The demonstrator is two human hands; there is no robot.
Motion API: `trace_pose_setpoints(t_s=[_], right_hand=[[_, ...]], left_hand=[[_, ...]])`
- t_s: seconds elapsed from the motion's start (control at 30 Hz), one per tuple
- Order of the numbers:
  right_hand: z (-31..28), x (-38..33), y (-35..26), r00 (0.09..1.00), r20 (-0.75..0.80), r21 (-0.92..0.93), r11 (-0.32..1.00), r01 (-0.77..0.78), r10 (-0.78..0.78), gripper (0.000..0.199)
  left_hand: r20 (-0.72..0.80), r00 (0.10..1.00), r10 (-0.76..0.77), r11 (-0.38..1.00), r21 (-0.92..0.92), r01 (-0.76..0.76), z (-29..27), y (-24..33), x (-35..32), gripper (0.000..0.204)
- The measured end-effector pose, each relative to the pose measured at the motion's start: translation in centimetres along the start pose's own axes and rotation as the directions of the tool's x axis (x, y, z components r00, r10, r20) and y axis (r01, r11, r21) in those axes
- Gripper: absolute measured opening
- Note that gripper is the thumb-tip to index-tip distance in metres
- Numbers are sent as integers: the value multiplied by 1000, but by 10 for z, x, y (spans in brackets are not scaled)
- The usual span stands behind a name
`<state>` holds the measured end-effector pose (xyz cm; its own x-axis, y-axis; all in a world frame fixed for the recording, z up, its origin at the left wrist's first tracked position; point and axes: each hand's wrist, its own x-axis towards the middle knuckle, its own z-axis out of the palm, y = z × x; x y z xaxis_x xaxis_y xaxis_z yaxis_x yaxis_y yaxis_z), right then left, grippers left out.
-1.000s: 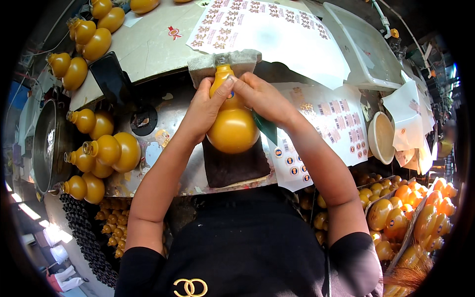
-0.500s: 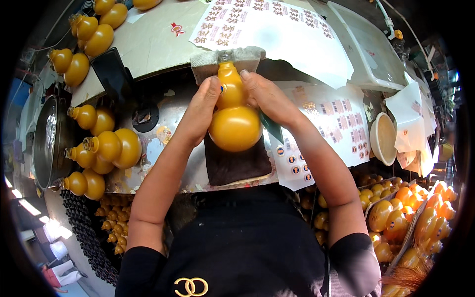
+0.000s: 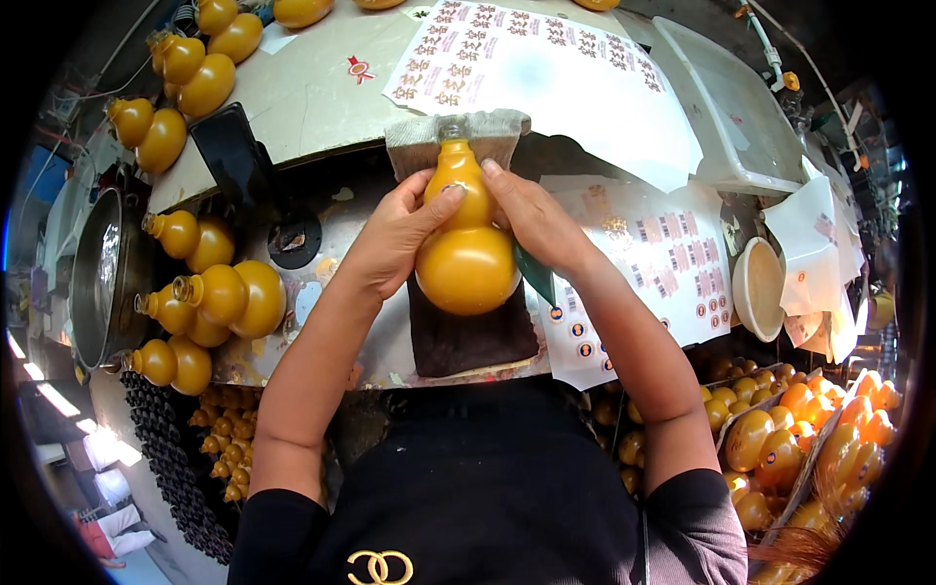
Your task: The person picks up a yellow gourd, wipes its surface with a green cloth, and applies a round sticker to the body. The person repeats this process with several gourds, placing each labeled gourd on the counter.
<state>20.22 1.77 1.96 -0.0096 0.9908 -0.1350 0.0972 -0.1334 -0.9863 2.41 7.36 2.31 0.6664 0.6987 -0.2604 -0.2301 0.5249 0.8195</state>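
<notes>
A yellow gourd-shaped bottle point(image 3: 470, 271) leans between my hands, its clear neck resting on a grey padded cloth point(image 3: 405, 146). My left hand point(image 3: 398, 232) is closed round the left side of the waist, its thumb pressing the front of the upper bulb. Under that thumb tip a small round sticker is mostly covered. My right hand point(image 3: 538, 219) grips the right side, thumb along the upper bulb. From beneath the right hand sticks out a dark green pointed piece point(image 3: 535, 280); whether the hand holds it is hidden. Below the bottle lies a dark folded cloth point(image 3: 473, 343).
Sticker sheets point(image 3: 694, 255) lie to the right, beside a shallow round bowl point(image 3: 758, 290). More gourd bottles point(image 3: 258, 297) stand at left, near a phone point(image 3: 226, 156) on a stand and a large pan point(image 3: 96, 273). Crates of gourd bottles point(image 3: 780, 458) sit at lower right.
My left thumb has moved from the bottle's left edge onto the front of the upper bulb, over the round sticker. My right hand keeps its grip. The whole view has shifted slightly.
</notes>
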Motion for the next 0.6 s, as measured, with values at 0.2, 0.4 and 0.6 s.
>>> trace_pose_setpoints(t_s=[0.2,0.4,0.6], right_hand=[[-3,3,8,1000,16,0,1000,14,-14,58],[-6,0,-15,995,57,-116,991,-73,80,57],[-10,-10,-18,991,107,5,996,-84,83,56]], left_hand=[[-22,999,37,952,306,-28,8,2,-1,72],[-24,989,144,930,346,-126,5,-2,-10,71],[68,997,45,974,220,-59,-9,4,-9,64]])
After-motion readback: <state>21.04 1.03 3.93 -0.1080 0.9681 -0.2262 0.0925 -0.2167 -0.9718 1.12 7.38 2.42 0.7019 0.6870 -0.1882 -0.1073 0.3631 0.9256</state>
